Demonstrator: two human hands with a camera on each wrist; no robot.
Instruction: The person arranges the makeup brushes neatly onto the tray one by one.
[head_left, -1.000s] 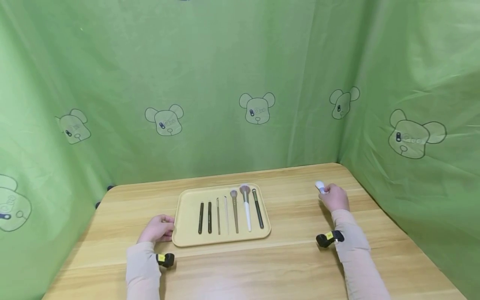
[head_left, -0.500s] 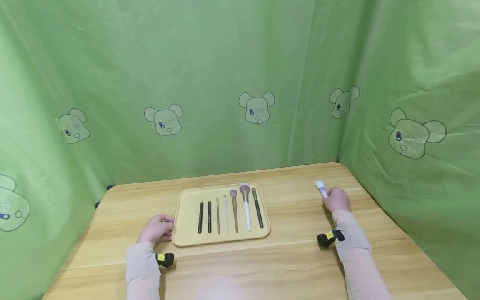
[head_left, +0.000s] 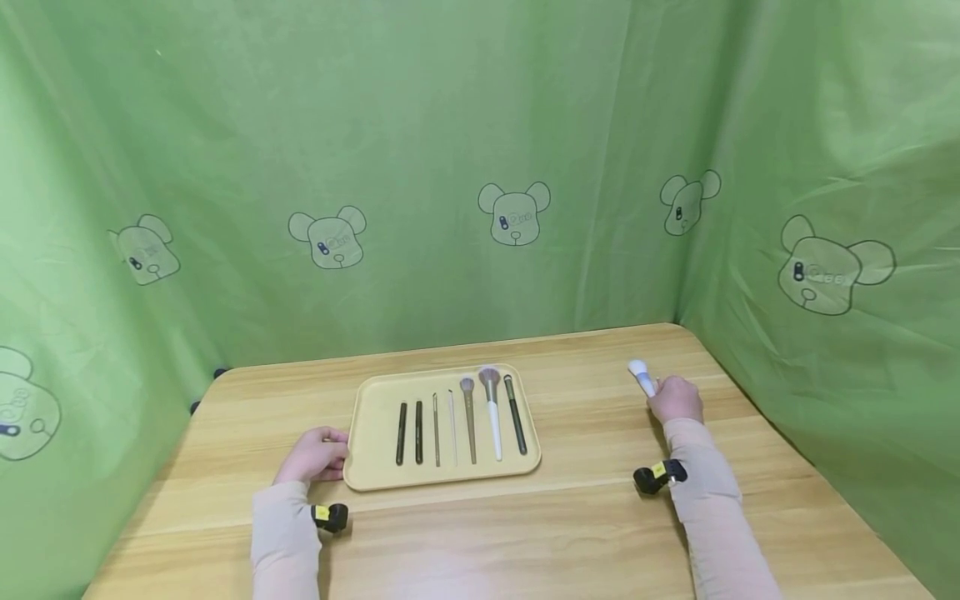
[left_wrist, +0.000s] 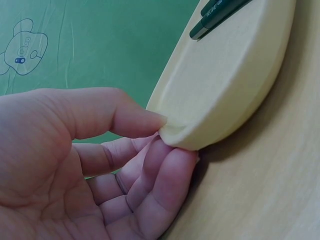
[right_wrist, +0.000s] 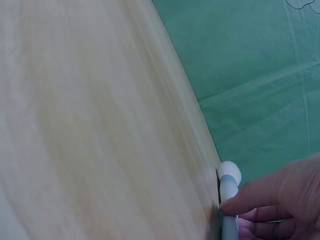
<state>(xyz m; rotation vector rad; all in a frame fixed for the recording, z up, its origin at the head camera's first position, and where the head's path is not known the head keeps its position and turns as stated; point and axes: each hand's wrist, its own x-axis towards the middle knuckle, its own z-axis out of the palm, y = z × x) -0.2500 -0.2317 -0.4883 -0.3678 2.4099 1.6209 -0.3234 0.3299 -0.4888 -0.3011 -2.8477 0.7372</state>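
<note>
My left hand holds the left rim of a pale yellow tray; in the left wrist view its thumb lies on the rim and the fingers curl beneath. Over at the right of the table, my right hand pinches a makeup brush with white bristles and a pale blue-white handle. Most of that handle is hidden by the hand in the head view. On the tray lie a fluffy brush with a white handle, a brown brush, a dark-handled brush, thin slim tools and two black pen-like sticks.
The wooden table extends between and in front of both hands. A green curtain with bear-head prints surrounds its back and sides. Each wrist carries a small black camera.
My right hand has shifted slightly back and to the right, and more of the makeup brush shows beyond the fingers. The left hand and tray stay in place.
</note>
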